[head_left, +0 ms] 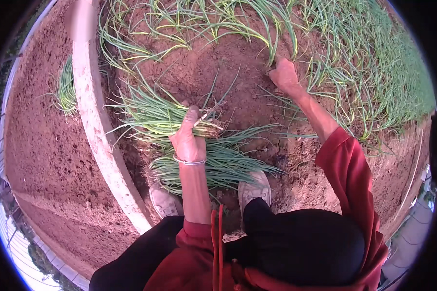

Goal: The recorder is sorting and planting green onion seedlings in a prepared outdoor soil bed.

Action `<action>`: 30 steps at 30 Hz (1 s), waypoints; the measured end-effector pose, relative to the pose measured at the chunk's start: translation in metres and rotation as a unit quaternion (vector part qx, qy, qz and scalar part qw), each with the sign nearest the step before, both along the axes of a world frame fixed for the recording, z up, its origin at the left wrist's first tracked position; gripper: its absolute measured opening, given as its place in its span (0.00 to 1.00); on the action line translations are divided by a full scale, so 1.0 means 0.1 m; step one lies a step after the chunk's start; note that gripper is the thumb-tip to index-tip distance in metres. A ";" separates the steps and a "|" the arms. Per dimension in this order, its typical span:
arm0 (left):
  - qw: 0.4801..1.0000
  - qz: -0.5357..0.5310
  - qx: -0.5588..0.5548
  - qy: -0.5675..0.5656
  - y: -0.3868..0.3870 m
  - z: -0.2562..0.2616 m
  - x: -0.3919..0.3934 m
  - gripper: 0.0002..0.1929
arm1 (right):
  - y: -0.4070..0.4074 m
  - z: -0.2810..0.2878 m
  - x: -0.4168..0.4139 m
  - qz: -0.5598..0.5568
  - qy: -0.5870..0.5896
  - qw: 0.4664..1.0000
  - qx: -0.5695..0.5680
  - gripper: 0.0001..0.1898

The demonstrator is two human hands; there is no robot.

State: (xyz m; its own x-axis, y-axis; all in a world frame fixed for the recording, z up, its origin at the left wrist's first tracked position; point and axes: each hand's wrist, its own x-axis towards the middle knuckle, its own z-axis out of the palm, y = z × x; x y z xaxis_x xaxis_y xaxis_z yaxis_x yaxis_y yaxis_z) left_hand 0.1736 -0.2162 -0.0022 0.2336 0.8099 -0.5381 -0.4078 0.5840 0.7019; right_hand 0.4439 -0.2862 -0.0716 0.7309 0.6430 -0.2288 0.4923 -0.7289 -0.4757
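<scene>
My left hand (190,140) is closed around a bundle of green onions (156,114), with the pale roots pointing right and the green leaves spreading left. A second pile of green onions (222,162) lies on the soil under that wrist, in front of my shoes. My right hand (286,76) reaches forward to the ground, its fingers curled at the base of a standing green onion plant (272,49). The fingertips are partly hidden against the soil.
A pale, curved strip (91,91) runs along the left of the bed. Beyond it lies another green onion bunch (66,87) on brown soil. Dense green onions (378,72) grow at right, and more plants (182,29) lean across the far side. My shoes (255,187) stand on the soil.
</scene>
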 end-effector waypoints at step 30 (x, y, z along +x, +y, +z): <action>0.987 -0.013 -0.101 -0.126 0.00 -0.06 -0.19 0.18 | 0.21 0.00 0.01 0.049 -0.038 0.985 -0.164 0.25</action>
